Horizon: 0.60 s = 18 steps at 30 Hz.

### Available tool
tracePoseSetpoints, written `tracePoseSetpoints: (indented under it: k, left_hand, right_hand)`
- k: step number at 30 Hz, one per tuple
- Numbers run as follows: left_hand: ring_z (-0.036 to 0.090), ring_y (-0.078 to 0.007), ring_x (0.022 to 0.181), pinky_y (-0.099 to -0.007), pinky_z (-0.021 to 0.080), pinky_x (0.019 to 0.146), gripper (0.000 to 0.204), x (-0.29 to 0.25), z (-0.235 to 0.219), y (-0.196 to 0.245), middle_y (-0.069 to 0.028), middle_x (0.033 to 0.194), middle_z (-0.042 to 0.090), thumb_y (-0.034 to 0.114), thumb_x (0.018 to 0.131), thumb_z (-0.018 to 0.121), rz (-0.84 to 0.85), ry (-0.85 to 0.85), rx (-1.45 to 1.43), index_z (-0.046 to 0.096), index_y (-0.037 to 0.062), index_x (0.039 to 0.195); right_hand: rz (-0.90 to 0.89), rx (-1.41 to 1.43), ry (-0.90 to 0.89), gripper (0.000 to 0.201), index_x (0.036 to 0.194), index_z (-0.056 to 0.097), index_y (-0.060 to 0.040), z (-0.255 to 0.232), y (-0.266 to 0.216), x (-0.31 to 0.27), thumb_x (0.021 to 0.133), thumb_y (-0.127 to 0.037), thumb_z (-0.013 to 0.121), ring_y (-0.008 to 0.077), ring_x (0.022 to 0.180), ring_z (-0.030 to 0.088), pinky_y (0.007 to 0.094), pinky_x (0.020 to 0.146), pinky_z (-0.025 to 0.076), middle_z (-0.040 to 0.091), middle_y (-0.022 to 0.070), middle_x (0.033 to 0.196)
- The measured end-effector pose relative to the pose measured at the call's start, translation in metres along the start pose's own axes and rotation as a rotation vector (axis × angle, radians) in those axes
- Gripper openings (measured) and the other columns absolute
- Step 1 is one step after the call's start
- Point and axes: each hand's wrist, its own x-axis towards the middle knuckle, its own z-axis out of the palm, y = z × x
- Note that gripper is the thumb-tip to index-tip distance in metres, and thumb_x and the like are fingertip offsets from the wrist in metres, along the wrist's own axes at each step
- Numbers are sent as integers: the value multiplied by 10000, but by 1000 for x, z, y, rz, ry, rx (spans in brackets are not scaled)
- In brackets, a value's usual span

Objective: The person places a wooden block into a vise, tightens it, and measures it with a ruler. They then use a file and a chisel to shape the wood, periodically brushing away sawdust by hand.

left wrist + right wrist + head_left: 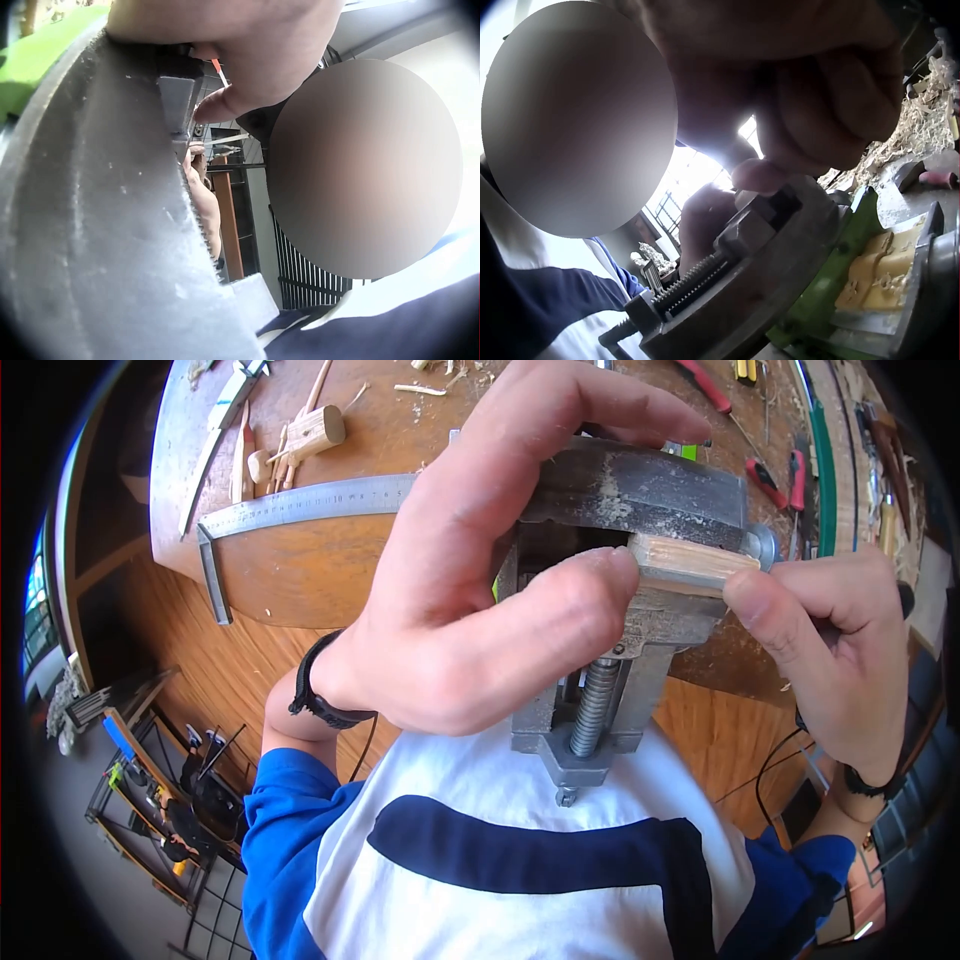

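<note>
Wood block (692, 561) lies crosswise at the vise (640, 490), right hand (845, 645) pinching its right end, left hand (460, 585) spread, thumb touching its left.

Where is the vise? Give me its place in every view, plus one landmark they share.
Head: vise right of centre, partly behind the left hand.
Left wrist: vise fills much of the left side, close up.
Right wrist: vise at lower centre, slanting.
Shared landmark: white shirt with a dark band.
</note>
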Motion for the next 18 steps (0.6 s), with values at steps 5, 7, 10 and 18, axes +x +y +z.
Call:
tracePoseSetpoints:
  k: [5, 7, 10, 18]
  left_hand:
    - [516, -285, 1274, -370, 385, 1084, 748, 4, -3, -2, -205, 1386, 499, 314, 763, 623, 16, 10, -6, 443, -42, 1396]
    - [514, -285, 1276, -370, 384, 1085, 749, 2, -2, -3, -205, 1387, 497, 314, 763, 623, 22, 14, -12, 442, -42, 1397]
    - [511, -287, 1279, -371, 382, 1087, 752, 2, -5, -4, -206, 1389, 495, 314, 762, 623, 32, 15, -20, 441, -42, 1398]
    - [503, -290, 1286, -372, 376, 1091, 758, 3, -3, -4, -208, 1395, 489, 315, 759, 623, 48, 3, -19, 438, -41, 1401]
  right_hand:
    - [100, 20, -60, 501, 562, 475, 6, -12, 12, -7, 967, -241, 634, 56, 465, 326, 270, 455, 228, 365, -20, 489]
    - [66, -5, -46, 504, 557, 480, 2, -12, 13, -6, 973, -242, 627, 52, 455, 339, 263, 449, 233, 376, -28, 478]
    - [52, -3, -32, 510, 550, 490, 1, -7, 10, -4, 977, -244, 622, 49, 439, 353, 259, 439, 237, 390, -32, 465]
    - [18, -10, -44, 532, 536, 493, -4, -2, 5, 0, 982, -268, 614, 46, 422, 355, 257, 427, 237, 399, -27, 454]
